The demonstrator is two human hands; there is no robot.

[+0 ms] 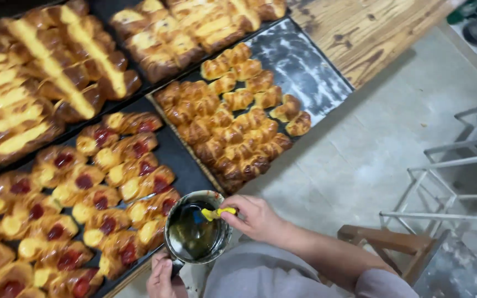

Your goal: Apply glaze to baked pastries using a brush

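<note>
My left hand (162, 277) grips the handle of a small metal pot (179, 221) of dark glaze at the bottom centre. My right hand (255, 217) pinches the yellow handle of a brush (219, 212) whose blue head dips into the pot. Just left of the pot lies a black tray (180, 165) of golden pastries with red jam and yellow cream (100, 187). Behind the pot sits another tray (305, 66) with small glazed croissant rolls (233, 121).
Further trays of braided pastries with yellow cream stripes (45, 72) fill the wooden table (360, 27) at the back. A grey floor (371, 143) lies to the right, with a metal rack (459, 165) and a wooden stool (393, 243) near my right arm.
</note>
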